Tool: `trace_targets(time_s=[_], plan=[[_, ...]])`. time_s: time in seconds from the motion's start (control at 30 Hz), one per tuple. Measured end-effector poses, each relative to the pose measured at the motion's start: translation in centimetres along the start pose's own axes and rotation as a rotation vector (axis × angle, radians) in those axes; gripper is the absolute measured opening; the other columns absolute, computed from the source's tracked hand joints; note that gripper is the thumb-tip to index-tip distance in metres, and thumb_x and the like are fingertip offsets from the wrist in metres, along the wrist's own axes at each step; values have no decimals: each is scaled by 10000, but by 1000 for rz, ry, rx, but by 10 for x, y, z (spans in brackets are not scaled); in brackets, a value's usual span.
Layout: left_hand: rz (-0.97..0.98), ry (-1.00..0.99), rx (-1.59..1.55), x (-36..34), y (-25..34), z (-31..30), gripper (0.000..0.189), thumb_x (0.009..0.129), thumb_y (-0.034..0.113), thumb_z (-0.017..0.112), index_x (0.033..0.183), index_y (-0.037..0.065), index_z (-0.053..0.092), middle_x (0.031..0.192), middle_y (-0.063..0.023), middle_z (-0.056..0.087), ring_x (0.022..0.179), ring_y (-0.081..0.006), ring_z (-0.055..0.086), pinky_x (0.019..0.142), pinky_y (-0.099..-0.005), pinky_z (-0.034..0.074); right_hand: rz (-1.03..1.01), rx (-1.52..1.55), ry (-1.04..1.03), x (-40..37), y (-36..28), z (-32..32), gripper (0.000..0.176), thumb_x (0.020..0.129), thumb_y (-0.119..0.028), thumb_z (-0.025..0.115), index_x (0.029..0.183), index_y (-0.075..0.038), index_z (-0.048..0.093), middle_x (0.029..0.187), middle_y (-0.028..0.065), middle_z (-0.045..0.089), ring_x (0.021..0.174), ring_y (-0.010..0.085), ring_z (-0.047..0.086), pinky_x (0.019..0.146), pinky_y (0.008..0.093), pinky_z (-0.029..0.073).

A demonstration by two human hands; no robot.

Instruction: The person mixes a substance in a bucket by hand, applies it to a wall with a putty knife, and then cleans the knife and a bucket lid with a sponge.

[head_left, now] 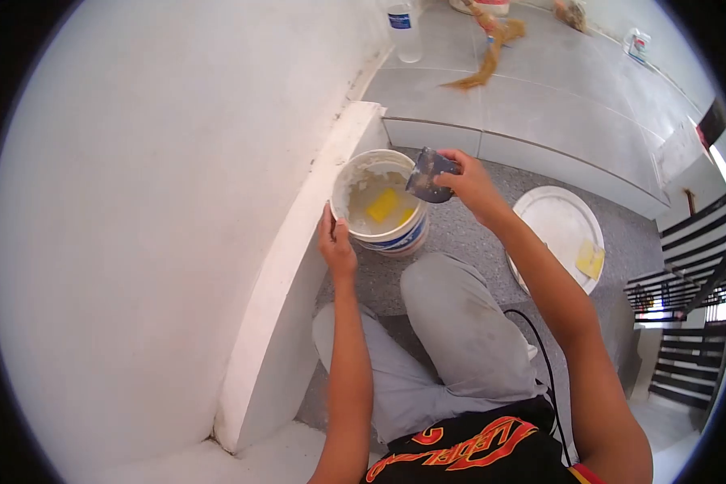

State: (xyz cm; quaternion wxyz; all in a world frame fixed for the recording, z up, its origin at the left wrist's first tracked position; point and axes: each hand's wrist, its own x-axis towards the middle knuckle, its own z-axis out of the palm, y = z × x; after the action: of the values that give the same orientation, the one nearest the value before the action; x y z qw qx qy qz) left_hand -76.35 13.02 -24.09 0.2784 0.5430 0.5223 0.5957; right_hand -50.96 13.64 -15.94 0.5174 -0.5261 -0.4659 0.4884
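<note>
A white bucket with a blue label stands against the low wall ledge. Inside it are cloudy liquid and yellow sponge pieces, with pale residue on the inner wall. My left hand grips the bucket's near-left rim. In my right hand is a dark, flat scraper with pale smears, held over the bucket's right rim. My right thumb lies across its face, and the other fingers are mostly hidden behind it.
A round white lid with a yellow sponge lies right of the bucket. A tiled step rises behind, bearing a broom and a clear bottle. Black railings stand far right; a black cable runs beside my leg.
</note>
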Motion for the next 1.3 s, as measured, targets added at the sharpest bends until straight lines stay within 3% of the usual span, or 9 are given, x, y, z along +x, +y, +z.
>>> trace_targets(time_s=[0.4,0.7,0.77,0.8,0.83,0.93,1.07,1.13,1.3], plan=[[-48,-5,-209,3,-2,2,456,867,209,525,1253,-18,443,1200,-148,482,1114,-229,478,925,-334,387,-135,-190,-291,28,-26,30,349,694,-38,635,1033,24,583,875,61,628,808,118,570,739,252,456],[-44,-14,-151,1,3,-1,470,867,173,500,1267,-50,400,1234,-174,480,1140,-237,466,964,-334,354,17,-34,-135,173,-5,104,436,636,-144,755,1014,20,613,838,84,626,712,162,574,605,272,471],[-19,-48,-93,2,6,-4,496,865,184,517,1285,-40,376,1246,-174,453,1171,-250,437,965,-351,364,5,-199,-334,188,11,114,442,667,-265,746,1010,-13,627,846,96,640,686,169,593,612,307,483],[4,-49,-86,4,-3,-4,512,876,187,511,1293,-65,354,1291,-193,422,1209,-266,406,995,-358,335,-324,-593,-567,202,22,114,511,675,-335,756,1047,-15,614,896,112,635,816,212,606,684,338,498],[20,-55,35,4,-3,-7,528,892,218,500,1302,-75,340,1306,-202,410,1228,-270,390,1013,-362,315,-295,-1038,-252,204,23,126,603,662,-498,714,999,-5,632,941,163,635,894,287,604,768,390,479],[26,-57,-7,10,-30,-9,532,902,265,492,1299,-63,355,1307,-198,416,1210,-263,409,1015,-351,307,-616,-935,50,190,30,99,502,666,-463,691,902,-20,661,908,193,632,906,308,598,795,383,462],[-27,-71,-91,8,-14,-7,503,903,250,489,1285,-55,372,1280,-185,440,1177,-259,430,1002,-342,317,-516,-351,-92,81,-17,-3,290,731,-293,632,843,-28,667,827,156,653,782,261,627,724,345,483],[-57,-58,-99,5,-19,-6,493,903,242,485,1282,-54,375,1271,-182,447,1168,-257,436,997,-339,320,-520,-671,-111,36,-7,-83,283,773,-273,602,870,-12,652,782,133,652,724,218,618,679,337,480],[82,14,171,13,-18,-17,472,921,254,442,1294,-29,379,1257,-165,457,1128,-251,464,942,-330,374,29,-1146,105,-44,56,-224,179,707,-155,648,855,-55,666,802,137,655,781,276,634,715,368,492]])
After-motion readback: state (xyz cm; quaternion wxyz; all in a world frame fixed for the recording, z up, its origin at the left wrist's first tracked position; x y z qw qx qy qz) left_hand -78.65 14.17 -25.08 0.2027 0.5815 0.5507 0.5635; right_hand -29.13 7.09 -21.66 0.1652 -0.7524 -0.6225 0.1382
